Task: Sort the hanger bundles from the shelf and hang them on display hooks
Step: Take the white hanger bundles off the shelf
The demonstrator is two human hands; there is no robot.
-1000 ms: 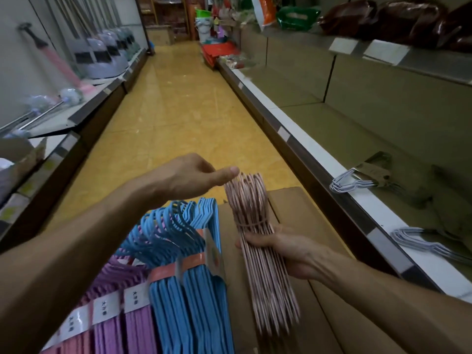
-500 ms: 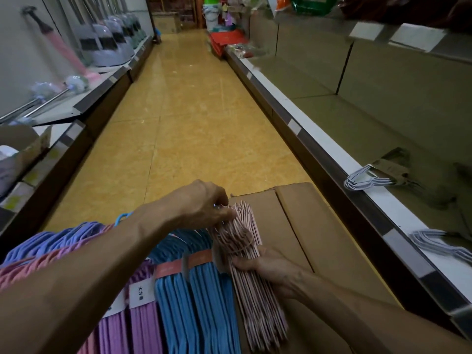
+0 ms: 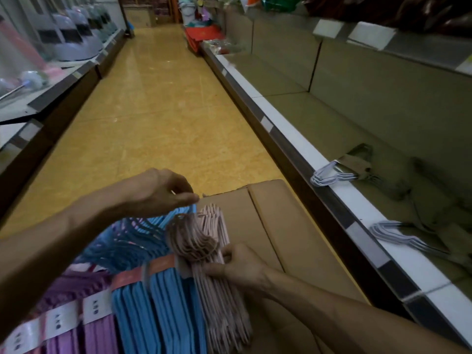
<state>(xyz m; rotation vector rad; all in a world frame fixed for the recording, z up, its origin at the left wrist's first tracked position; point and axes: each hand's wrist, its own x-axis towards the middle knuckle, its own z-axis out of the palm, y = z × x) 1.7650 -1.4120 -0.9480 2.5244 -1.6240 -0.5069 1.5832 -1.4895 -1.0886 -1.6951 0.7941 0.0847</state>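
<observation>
The pink hanger bundle (image 3: 217, 272) lies on the cardboard box (image 3: 288, 241) beside the blue bundles (image 3: 158, 302), so colours stay grouped. The right hand (image 3: 242, 267) pins it in a closed grip; the left hand (image 3: 163, 190) hovers above the hooks, pinching something too small to identify.

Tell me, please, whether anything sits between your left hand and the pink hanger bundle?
Nothing visible does. The left hand hovers just above the hooks of the pink hanger bundle, with open air between them, while the right hand grips the bundle's middle.
</observation>
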